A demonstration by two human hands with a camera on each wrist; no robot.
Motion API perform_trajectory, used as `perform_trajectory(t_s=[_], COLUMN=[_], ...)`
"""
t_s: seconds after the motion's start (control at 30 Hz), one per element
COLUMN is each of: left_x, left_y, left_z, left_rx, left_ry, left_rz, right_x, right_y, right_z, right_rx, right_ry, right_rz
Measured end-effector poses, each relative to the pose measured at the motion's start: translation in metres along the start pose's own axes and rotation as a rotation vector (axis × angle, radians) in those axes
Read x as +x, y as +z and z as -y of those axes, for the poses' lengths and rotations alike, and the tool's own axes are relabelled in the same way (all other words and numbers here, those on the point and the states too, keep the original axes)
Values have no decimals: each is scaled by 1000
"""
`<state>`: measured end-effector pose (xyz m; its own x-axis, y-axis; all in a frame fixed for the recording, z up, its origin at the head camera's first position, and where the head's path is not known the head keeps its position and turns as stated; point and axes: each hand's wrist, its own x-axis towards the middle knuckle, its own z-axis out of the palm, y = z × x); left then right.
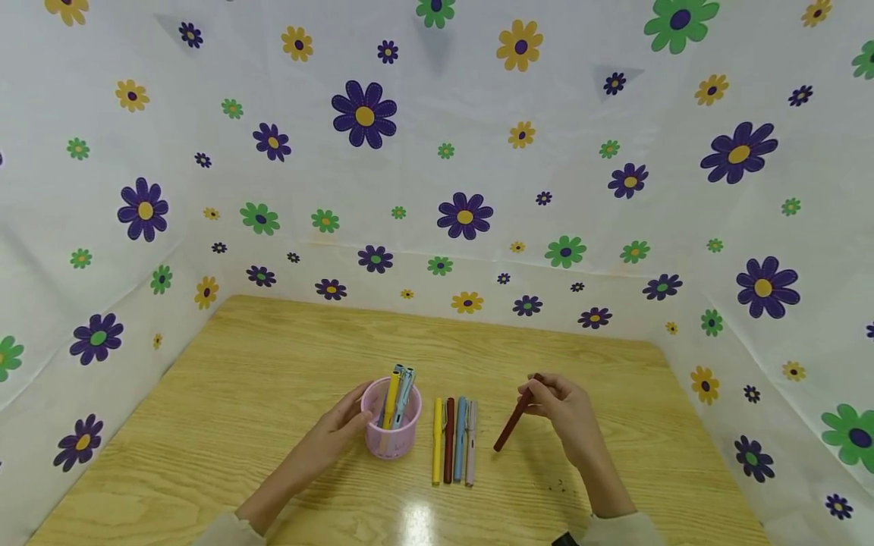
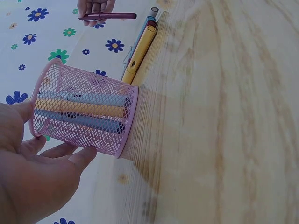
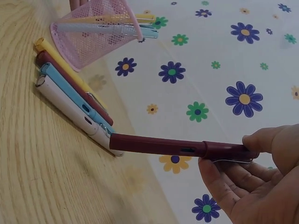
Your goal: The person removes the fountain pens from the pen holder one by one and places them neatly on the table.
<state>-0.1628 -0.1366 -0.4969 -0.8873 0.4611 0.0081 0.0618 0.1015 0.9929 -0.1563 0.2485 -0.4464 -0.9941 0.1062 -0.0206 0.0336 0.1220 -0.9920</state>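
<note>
Head view: partway, judging by layout. Four capped pens (image 1: 460, 441) lie in row on wooden table (image 1: 287, 364). Right hand (image 1: 563, 413) pinches dark-red pen (image 1: 514, 421), right of row, not yet set down or cupped. Left hand (image 1: 339, 426) grips pink mesh cup (image 1: 391, 444); yellow and light-blue pens (image 1: 391, 400) stand inside.

Tabletop (image 1: 287, 379): pale wood look, streaked grain, smooth; glossy, white glare at 6 o'clock in the head view. Cup (image 1: 391, 447): pink open mesh with solid rims, looks like coated metal; light sheen. Dark red pen (image 3: 159, 145), at the cup's 3 o'clock: smooth plastic look, low gloss; clip (image 3: 233, 161) of bright metal wire. Row of pens (image 1: 460, 440), between: same smooth plastic look. Sheet (image 1: 423, 83), 12 o'clock: printed, smooth, creased; cloth or film, cannot tell. Sleeve (image 1: 621, 529), 5 o'clock: matt cloth.
</note>
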Motion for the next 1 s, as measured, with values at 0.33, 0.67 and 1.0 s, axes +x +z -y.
perform_trajectory(t_s=[0.33, 0.67, 1.0], left_x=[0, 1, 2], left_y=[-1, -2, -3], left_z=[1, 3, 5], left_rx=[4, 1, -8], left_ry=[-2, 4, 7], left_rz=[-8, -11, 4], right_x=[2, 4, 6], right_y=[10, 16, 23], right_z=[-13, -22, -27], right_rx=[-29, -31, -39], right_ry=[42, 73, 98], right_rz=[25, 30, 39])
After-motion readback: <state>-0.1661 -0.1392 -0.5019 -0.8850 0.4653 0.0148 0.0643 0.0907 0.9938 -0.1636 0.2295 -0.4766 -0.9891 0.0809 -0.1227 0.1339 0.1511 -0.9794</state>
